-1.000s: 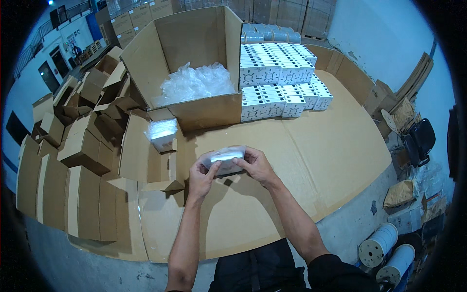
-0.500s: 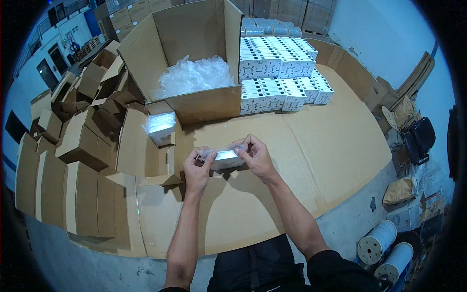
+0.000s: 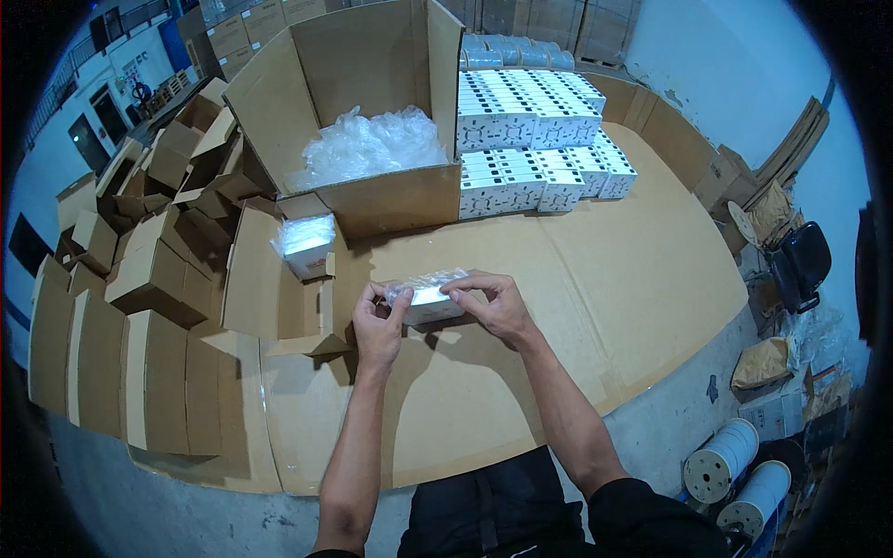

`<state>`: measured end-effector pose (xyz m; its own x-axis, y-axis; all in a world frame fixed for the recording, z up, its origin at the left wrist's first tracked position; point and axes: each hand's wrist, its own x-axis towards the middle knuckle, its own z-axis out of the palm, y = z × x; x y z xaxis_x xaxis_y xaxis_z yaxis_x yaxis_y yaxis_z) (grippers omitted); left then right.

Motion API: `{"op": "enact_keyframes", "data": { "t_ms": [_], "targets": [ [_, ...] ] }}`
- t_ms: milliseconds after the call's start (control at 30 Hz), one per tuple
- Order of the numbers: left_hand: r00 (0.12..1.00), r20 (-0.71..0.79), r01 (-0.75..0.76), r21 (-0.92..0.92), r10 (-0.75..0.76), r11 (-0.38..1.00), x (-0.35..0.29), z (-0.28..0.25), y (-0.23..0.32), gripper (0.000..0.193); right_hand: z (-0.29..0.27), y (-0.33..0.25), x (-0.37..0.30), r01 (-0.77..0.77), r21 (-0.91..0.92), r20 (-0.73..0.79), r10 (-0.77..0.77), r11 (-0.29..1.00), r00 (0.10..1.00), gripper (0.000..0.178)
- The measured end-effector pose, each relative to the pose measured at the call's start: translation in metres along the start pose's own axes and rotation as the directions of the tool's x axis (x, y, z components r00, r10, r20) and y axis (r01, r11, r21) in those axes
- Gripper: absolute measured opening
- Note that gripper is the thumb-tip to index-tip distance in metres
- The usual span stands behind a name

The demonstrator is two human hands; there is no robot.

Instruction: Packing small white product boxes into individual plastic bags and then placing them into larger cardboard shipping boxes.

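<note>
Between my hands, just above the cardboard-covered table, is a small white box [image 3: 430, 307] with clear plastic wrap [image 3: 435, 280] along its far upper side. My left hand [image 3: 377, 327] is closed on the box's left end, thumb on the near side and fingers in the plastic. At the right end, my right hand [image 3: 495, 307] is closed with bent fingers and thumb against the box and wrap. To the left, an open cardboard carton [image 3: 296, 312] holds several plastic-wrapped white boxes [image 3: 308, 246] at its far end.
A large open carton [image 3: 395, 200] of clear plastic bags [image 3: 377, 141] stands behind. Beside it are stacked white printed boxes [image 3: 530, 121]. Several opened cartons [image 3: 153, 372] crowd the left. Cable spools [image 3: 721, 460] and a black chair [image 3: 802, 265] stand beyond the table at right.
The fingers of my right hand have come down from lifted plastic onto the box's right end. The plastic now lies along the far top edge. My left hand has barely moved.
</note>
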<state>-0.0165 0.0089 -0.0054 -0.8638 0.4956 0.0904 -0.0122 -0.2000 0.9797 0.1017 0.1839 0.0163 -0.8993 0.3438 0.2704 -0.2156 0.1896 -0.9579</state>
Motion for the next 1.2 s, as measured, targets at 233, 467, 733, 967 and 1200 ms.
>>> {"op": "enact_keyframes", "data": {
  "t_ms": [233, 467, 733, 967, 1200],
  "targets": [
    [0.821, -0.166, -0.442, 0.422, 0.547, 0.791, -0.009, 0.014, 0.008, 0.018, 0.001, 0.012, 0.003, -0.060, 0.080, -0.034, 0.063, 0.995, 0.997, 0.022],
    [0.670, 0.357, -0.682, 0.641, 0.651, 0.351, -0.012, 0.012, 0.013, 0.035, 0.000, 0.007, 0.003, -0.090, 0.027, -0.031, 0.091, 0.996, 0.995, 0.023],
    [0.893, 0.257, -0.450, 0.475, 0.370, 0.756, -0.015, 0.010, 0.019, 0.032, -0.002, -0.019, -0.002, 0.300, -0.513, -0.036, -0.369, 0.804, 0.929, 0.033],
    [0.931, 0.251, -0.346, 0.383, 0.264, 0.857, -0.015, 0.008, 0.021, 0.039, -0.007, -0.041, 0.011, 0.346, -0.726, 0.267, -0.219, 0.595, 0.938, 0.035],
    [0.984, 0.115, -0.177, 0.528, 0.137, 0.831, -0.055, -0.004, 0.003, 0.064, -0.020, -0.051, 0.038, 0.335, -0.847, 0.382, 0.034, 0.412, 0.924, 0.018]
  ]
}}
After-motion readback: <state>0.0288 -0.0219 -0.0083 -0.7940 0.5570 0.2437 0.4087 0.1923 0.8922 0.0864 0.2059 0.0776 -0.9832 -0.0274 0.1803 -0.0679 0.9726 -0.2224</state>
